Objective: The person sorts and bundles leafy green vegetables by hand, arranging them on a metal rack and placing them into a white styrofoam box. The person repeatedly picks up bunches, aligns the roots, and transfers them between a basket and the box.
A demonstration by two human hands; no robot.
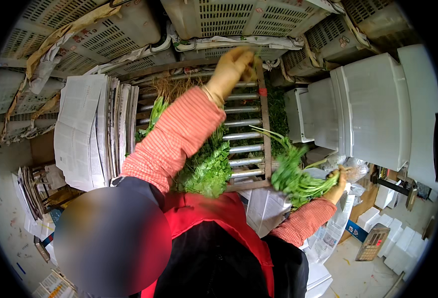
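My right hand [335, 187], low on the right, grips a bunch of leafy green stalks [301, 180] near its root end. The leaves spread to the left and are blurred. My left hand [233, 67] reaches over the far end of a metal rack [244, 122] with round bars. Its fingers are curled and blurred beside something yellowish-green, so a hold cannot be made out. More leafy greens [210, 173] lie on the rack, with brown roots [170, 86] pointing away from me. My left sleeve hides part of them.
Slotted plastic crates [237, 18] line the far side. A thick stack of newspapers [83, 130] stands left of the rack. White foam boxes [375, 108] are piled at right. A scale with a keypad [372, 242] sits low right. Loose greens [276, 115] lie beyond the rack's right rail.
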